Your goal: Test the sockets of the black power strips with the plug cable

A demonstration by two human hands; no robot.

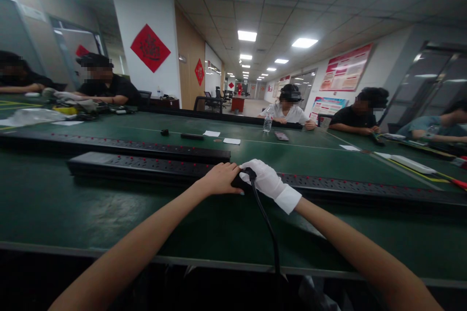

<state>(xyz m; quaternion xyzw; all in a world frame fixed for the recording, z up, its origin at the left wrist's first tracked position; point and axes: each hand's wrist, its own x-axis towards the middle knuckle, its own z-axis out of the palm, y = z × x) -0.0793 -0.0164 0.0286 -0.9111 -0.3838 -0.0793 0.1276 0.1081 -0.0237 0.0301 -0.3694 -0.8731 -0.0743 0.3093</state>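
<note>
A long black power strip [171,167] with rows of sockets and small red parts lies across the table in front of me. My left hand [223,178], bare, is closed over the strip near its middle, fingers on top and thumb on the near side. In a white glove, my right hand [260,177] grips a black plug [250,173] against the strip, right beside the left fingertips. From the plug a black cable [268,223] hangs down over the table's near edge. Whether the plug's pins are in a socket is hidden.
Behind the strip lies another black power strip [109,142]. Farther back on the green table [120,209] are a water bottle [267,123], a black bar [192,136] and paper slips [231,141]. Several people sit around the table; a white power strip [412,164] lies at right.
</note>
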